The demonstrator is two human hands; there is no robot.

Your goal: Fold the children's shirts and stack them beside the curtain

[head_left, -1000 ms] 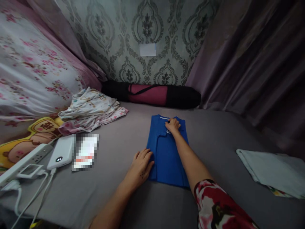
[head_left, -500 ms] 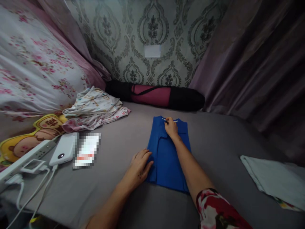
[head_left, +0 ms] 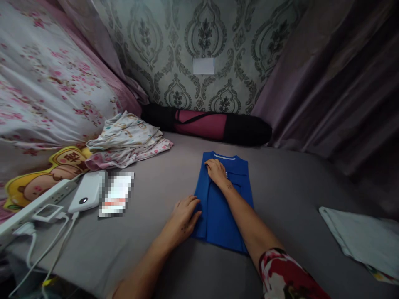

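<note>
A blue shirt (head_left: 224, 224) lies folded into a narrow shape on the grey sheet, its white-edged neckline at the far end. My left hand (head_left: 186, 216) rests along its near left side, fingers stretched out and touching the edge. Near the far left shoulder, my right hand (head_left: 216, 171) has its fingers bent together on the cloth, as if pinching it; the fingertips are partly hidden. Small white marks show on the shirt beside that hand, and creases run across its right half.
At left lie a heap of printed clothes (head_left: 127, 135), a yellow cushion (head_left: 40, 182), a white power strip (head_left: 59, 193), a power bank (head_left: 87, 193) with cables and a blurred-out flat item (head_left: 117, 195). A long black-and-maroon bag (head_left: 202, 124) lies by the wall; a folded pale cloth (head_left: 364, 236) is at right.
My right hand has moved left from the neckline to the shirt's left shoulder, leaving the white neckline edge uncovered. My left hand stays at the left edge. The view has shifted slightly.
</note>
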